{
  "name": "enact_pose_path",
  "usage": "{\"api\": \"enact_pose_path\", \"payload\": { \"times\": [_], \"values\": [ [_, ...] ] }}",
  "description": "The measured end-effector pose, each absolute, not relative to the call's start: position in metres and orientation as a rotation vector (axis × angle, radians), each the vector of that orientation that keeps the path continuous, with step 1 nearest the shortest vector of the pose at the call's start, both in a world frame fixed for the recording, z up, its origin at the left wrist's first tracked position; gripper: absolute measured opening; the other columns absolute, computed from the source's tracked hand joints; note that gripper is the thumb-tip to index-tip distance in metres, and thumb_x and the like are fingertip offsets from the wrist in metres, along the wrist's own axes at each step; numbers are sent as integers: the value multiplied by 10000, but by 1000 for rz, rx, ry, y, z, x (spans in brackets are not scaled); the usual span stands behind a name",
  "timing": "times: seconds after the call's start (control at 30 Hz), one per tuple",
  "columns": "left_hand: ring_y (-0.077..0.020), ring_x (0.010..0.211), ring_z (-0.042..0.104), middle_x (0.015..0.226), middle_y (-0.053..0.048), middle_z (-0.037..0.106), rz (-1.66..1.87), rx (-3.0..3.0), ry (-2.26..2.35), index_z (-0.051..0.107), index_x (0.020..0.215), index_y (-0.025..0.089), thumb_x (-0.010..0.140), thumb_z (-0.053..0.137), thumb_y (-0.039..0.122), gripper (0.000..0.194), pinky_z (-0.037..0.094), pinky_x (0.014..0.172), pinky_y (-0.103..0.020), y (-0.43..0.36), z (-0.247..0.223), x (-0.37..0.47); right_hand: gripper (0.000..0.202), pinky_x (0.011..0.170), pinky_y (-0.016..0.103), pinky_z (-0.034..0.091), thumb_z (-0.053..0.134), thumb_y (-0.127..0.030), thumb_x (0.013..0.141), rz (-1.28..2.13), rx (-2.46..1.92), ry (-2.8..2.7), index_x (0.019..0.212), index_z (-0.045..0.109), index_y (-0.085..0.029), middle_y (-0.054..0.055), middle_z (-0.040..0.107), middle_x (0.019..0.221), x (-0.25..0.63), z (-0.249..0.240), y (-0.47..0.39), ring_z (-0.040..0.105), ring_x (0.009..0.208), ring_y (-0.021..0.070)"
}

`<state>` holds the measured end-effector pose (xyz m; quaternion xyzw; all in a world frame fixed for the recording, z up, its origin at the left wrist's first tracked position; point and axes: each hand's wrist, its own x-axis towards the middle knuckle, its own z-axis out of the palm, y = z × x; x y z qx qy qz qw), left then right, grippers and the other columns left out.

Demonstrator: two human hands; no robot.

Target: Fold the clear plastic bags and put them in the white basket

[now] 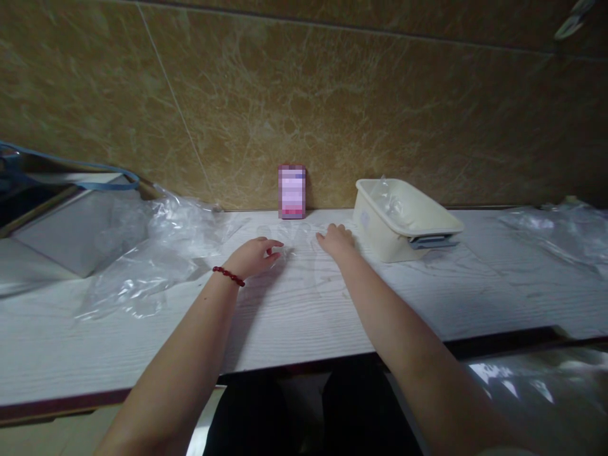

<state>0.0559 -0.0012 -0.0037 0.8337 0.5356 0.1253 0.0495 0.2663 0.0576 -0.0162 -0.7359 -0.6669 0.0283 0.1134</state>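
Note:
A thin clear plastic bag (304,244) lies on the table between my hands, its edges hard to make out. My left hand (258,256), with a dark red bead bracelet (228,275) on the wrist, is at the bag's left side. A gap shows between its thumb and forefinger, so it is open. On the bag's right side rests my right hand (338,242), thumb stretched out and fingers spread low over the film. A cream plastic bin (380,234) stands just right of this hand, with some crumpled clear plastic (393,208) inside.
A phone (292,192) leans upright against the marbled wall (294,107). Clear plastic bags (178,231) are heaped at left beside a white box (80,221) with a blue strap (107,185). More clear plastic (565,231) lies at far right. The table's front edge (304,366) runs below my forearms.

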Motion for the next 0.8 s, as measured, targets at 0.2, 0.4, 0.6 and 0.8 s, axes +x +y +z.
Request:
{"api": "enact_pose_path", "payload": {
  "times": [0.2, 0.4, 0.6, 0.8],
  "values": [
    [-151, 674, 537, 804, -44, 613, 356, 2528, 1629, 567, 1052, 208, 750, 408, 342, 367, 405, 669, -265, 1, -5, 54, 293, 751, 355, 394, 447, -363, 770, 142, -2134, -2007, 965, 577, -186, 131, 509, 1018, 266, -19, 57, 487, 950, 243],
    [-144, 633, 545, 800, -40, 621, 434, 2487, 1666, 552, 1067, 198, 749, 407, 348, 380, 412, 648, -265, -2, -2, 57, 174, 628, 246, 380, 442, -269, 760, 151, -1832, -1991, 842, 582, -206, 64, 579, 847, 260, -20, 59, 541, 760, 162],
    [-124, 611, 567, 775, -26, 632, 681, 2310, 1697, 472, 1108, 171, 754, 404, 314, 388, 425, 618, -236, -6, -3, 72, 194, 555, 205, 335, 401, -302, 796, 253, -1489, -2046, 940, 508, -227, -24, 578, 648, 254, -11, 49, 521, 601, 115],
    [-124, 626, 584, 813, -29, 642, 716, 2274, 1647, 382, 1183, 161, 751, 405, 278, 448, 438, 636, -242, -4, -10, 80, 354, 588, 193, 350, 519, -225, 728, 394, -1383, -2156, 1071, 432, -235, -26, 612, 757, 246, -7, 37, 543, 678, 108]
  ]
}}
